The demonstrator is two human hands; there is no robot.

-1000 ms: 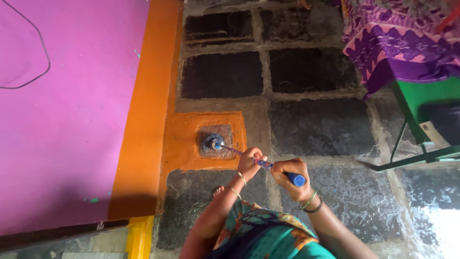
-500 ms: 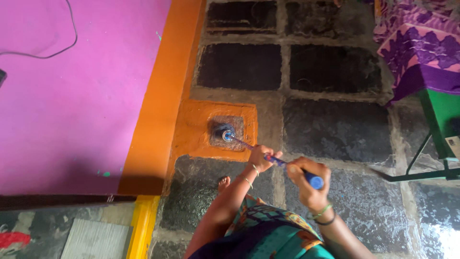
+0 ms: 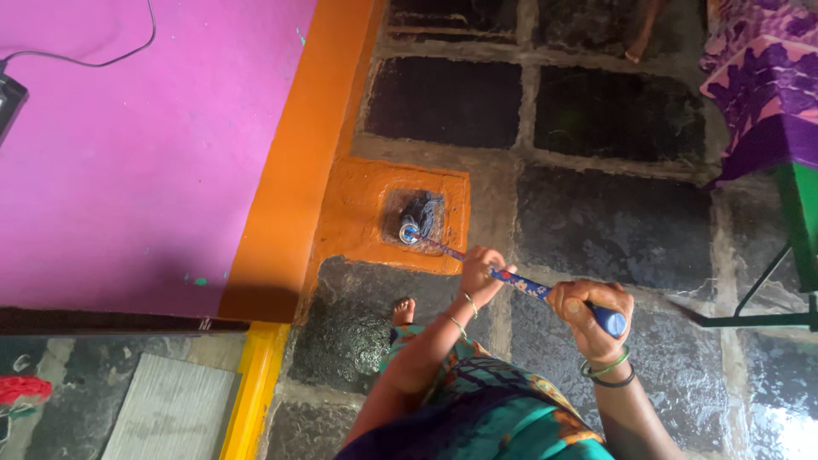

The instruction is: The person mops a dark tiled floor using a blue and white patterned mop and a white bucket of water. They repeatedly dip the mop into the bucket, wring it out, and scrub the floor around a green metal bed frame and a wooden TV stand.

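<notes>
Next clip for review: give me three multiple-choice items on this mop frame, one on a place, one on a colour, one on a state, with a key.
1. Where does the mop head sit?
A. in the square recess of the orange patch
B. on the pink wall
C. under the green frame

2. What colour is the handle's end cap?
A. red
B. blue
C. white

3. How is the mop handle held?
A. by no hand
B. by one hand
C. by both hands

Key: 1 A, the strands lie in the recess. 2 B, the cap by the right hand is blue. 3 C, the left hand grips lower, the right hand grips the top.
</notes>
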